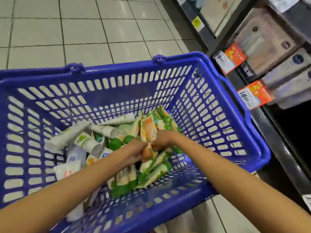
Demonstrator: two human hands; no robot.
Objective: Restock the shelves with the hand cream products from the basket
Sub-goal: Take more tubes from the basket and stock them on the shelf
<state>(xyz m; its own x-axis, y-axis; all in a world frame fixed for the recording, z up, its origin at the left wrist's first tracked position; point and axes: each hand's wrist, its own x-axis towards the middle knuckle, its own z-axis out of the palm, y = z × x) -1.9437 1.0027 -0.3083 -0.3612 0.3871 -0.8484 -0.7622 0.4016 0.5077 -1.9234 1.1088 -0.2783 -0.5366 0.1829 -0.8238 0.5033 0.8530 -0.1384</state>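
Note:
A blue plastic basket (218, 91) stands on the floor below me, holding several hand cream tubes. Green-capped tubes with leaf print (151, 175) lie at its middle and right; white tubes (87, 142) lie to the left. Both my hands reach down into the pile. My right hand (162, 137) grips an orange-and-green tube (149, 127) near its lower end. My left hand (136, 151) has its fingers curled round the same bunch of tubes at an orange cap (146, 153). The two hands touch each other.
Dark store shelves (262, 105) run along the right, with boxed products (269, 46) and red-and-white price tags (255, 96) on their edges. A lower shelf opening (296, 132) is dark. Pale tiled floor (84, 31) stretches beyond the basket.

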